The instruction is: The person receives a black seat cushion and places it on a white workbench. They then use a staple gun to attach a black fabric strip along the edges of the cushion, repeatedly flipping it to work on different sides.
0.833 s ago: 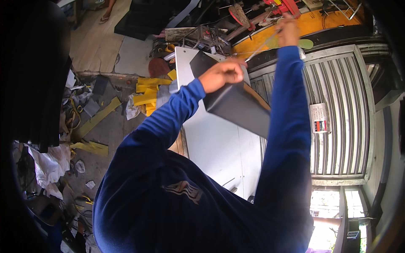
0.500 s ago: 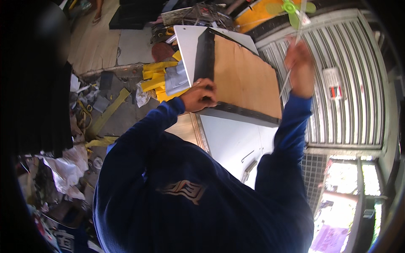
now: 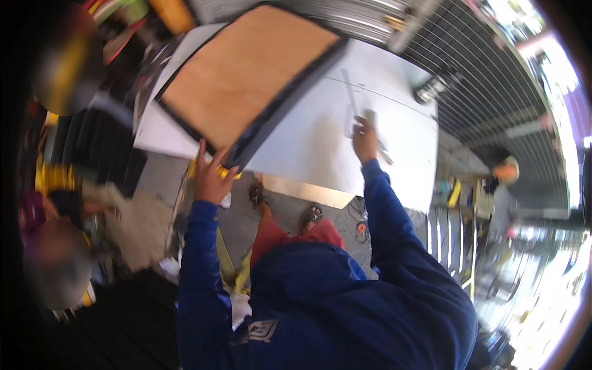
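Note:
A board with a tan face and black covered sides (image 3: 256,74) lies on a white tabletop (image 3: 308,145). My left hand (image 3: 213,179) is at its near corner, fingers spread and fingertips against the black edge. Farther right, my right hand (image 3: 365,140) is over the white top with its fingers pinched together. A thin grey strip (image 3: 350,92) runs away from those fingertips; blur hides what kind of thing it is. Beside the hand lies a silvery hand tool (image 3: 385,153), partly covered by it.
A dark cylindrical object (image 3: 435,86) stands near the tabletop's right edge. Black ridged material (image 3: 92,142) and yellow pieces (image 3: 49,179) lie to the left. Another person (image 3: 68,206) is at the left edge. A wire grid (image 3: 502,92) rises beyond the right side.
My view has swung round to show more of the white tabletop and the floor. My right hand has come down from its raised position to the tabletop. My left hand stays by the board.

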A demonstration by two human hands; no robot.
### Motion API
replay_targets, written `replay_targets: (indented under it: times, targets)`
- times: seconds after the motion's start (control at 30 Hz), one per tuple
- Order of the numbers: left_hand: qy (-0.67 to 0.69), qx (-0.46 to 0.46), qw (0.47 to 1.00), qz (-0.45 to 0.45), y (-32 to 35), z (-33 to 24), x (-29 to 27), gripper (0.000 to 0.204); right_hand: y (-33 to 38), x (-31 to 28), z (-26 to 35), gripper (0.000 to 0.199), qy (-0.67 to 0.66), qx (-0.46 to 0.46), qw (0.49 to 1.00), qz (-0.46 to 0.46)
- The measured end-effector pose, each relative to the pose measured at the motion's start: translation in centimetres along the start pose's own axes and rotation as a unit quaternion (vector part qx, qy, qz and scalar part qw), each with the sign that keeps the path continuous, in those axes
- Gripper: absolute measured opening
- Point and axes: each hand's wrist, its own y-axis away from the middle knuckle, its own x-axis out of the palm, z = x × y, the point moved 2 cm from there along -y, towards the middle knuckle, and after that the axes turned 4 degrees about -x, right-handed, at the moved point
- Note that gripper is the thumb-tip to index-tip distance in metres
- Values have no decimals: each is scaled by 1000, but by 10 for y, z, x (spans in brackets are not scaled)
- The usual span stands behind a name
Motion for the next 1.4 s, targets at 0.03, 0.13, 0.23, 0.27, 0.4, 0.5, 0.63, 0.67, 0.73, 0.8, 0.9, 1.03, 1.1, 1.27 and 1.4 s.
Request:
replay_targets:
  times: [0.03, 0.13, 0.23, 0.27, 0.4, 0.5, 0.63, 0.67, 0.73, 0.8, 0.9, 1.03, 1.1, 1.27, 1.4]
  targets:
    - [-17, -28, 998, 50, -9, 1, 3, 50, -9, -5, -9, 32, 51, 1, 998, -27]
    - [-7, -20, 994, 106, -23, 14, 10, 30, -42, -23, -41, 32, 108, 66, 989, -70]
    - [41, -25, 995, 89, -18, 37, 17, 31, -73, -29, -83, 32, 202, 49, 976, -64]
    - [44, -46, 993, 95, -15, 44, 18, 32, -84, -34, -96, 32, 220, 42, 974, -42]
    - [58, 9, 996, 68, -10, 44, 15, 28, -95, -39, -101, 40, 251, 75, 965, 0]
    - [17, 41, 997, 60, -9, 29, 4, 30, -74, -15, -13, 37, 258, -153, 950, -85]
    - [13, 39, 998, 58, -9, 21, -3, 27, -20, 78, 152, 43, -89, -430, 875, 204]
    - [23, 42, 997, 61, -9, 23, -1, 27, -4, 99, 185, 42, -140, -450, 831, 295]
    - [34, 50, 997, 49, -7, 27, 6, 27, 18, 135, 237, 35, -133, -512, 780, 336]
    - [25, 4, 999, 40, -2, 32, 18, 26, 19, 156, 258, 28, -78, -492, 751, 433]
    - [128, -52, 990, -9, 6, 35, 34, 28, 16, 172, 262, 18, -60, -417, 743, 520]
    - [165, -50, 981, -89, 14, 32, 47, 30, 10, 168, 253, 14, -95, -435, 743, 500]
    - [176, -61, 979, -84, 16, 30, 50, 28, 9, 167, 253, 14, -94, -460, 725, 503]
    - [212, -79, 966, -122, 20, 22, 51, 25, -1, 182, 271, 48, 86, -416, 775, 468]
    - [236, -90, 956, -146, 21, 17, 54, 19, 1, 204, 299, 89, 209, -461, 702, 501]
